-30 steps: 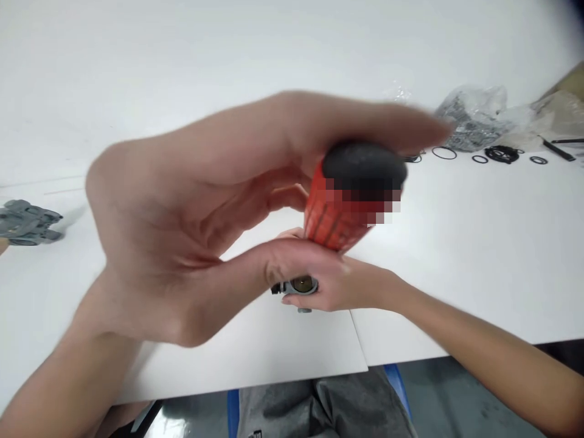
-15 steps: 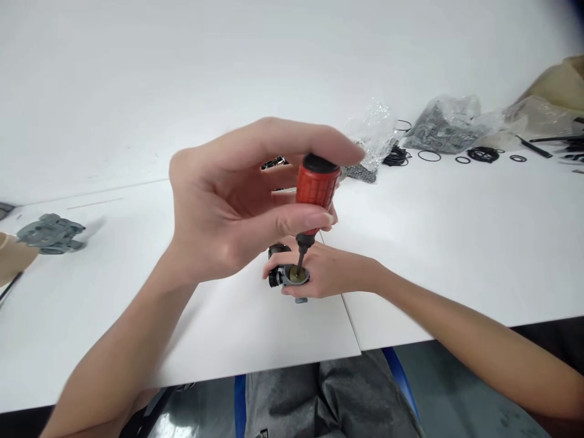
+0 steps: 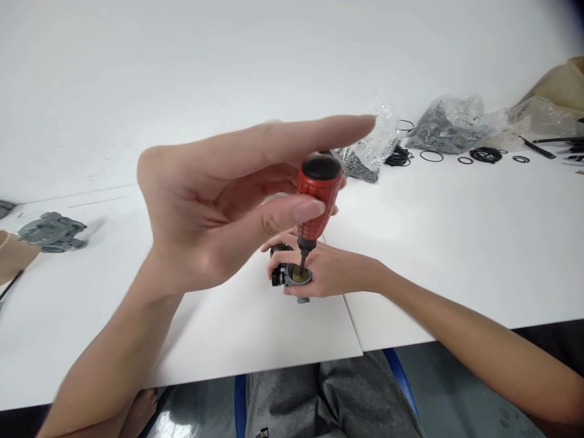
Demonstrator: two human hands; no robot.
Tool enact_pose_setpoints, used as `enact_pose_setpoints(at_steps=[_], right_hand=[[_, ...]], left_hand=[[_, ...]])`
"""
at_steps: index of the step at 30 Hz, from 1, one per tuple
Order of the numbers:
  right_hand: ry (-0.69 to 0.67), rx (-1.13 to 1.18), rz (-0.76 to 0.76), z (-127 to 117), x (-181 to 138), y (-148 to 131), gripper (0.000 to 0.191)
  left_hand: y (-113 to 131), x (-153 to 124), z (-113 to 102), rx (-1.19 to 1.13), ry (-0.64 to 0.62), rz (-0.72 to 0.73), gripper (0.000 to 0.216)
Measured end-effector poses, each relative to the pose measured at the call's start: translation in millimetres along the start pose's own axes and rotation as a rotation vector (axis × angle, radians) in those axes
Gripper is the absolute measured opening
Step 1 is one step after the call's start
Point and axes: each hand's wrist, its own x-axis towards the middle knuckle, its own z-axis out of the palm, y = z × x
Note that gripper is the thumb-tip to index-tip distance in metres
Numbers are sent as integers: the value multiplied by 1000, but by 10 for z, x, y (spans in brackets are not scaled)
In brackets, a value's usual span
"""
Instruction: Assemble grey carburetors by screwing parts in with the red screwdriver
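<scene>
My left hand (image 3: pixel 201 207) grips a red screwdriver (image 3: pixel 319 207) with a black end cap, thumb on the near side of the handle. Its index finger stretches out above the cap, and the other fingers are partly hidden behind the handle. The shaft points down, its tip at the middle of a round brass-coloured plate (image 3: pixel 298 280) in the bore of a small grey metal carburetor (image 3: pixel 287 281). Holding the carburetor on the white table is my right hand (image 3: pixel 323 271), fingers around its far and near sides. Black fittings show at the carburetor's left end.
Another grey carburetor body (image 3: pixel 53 231) lies at the left beside a beige container (image 3: pixel 16 255). Clear plastic bags of small parts (image 3: pixel 449 125) stand at the back right, near black rubber rings (image 3: pixel 486 154) and dark tools (image 3: pixel 538 147). A seam (image 3: pixel 351 322) crosses the table.
My left hand has rolled back to the left, and its index finger has straightened off the cap. The screwdriver tip stays on the brass-coloured plate. My right hand has barely moved.
</scene>
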Motion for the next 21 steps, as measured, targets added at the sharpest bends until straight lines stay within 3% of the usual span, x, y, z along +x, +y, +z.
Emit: enact_pose_setpoints(at_steps=[3,7,13,16,19,21], right_hand=[[4,4,3,9,1,11,24],[-4,29,25,13,0,19,25],[0,35,10,5,5,12,25],[-4,34,9,3,9,10,25],[1,30,1,3,11,7,25],[-1,34,10,3,11,6,26]], left_hand=[[12,15,-45,-14,-36,-17,27],[-11,55,-109,-36,-58,95,31],[-9,51,-121,58,-100,72,28],[-14,52,-108,20,-68,115,30],[-32,71,-117,11,-112,87,27],[-43,84,-125,35,-116,169,25]])
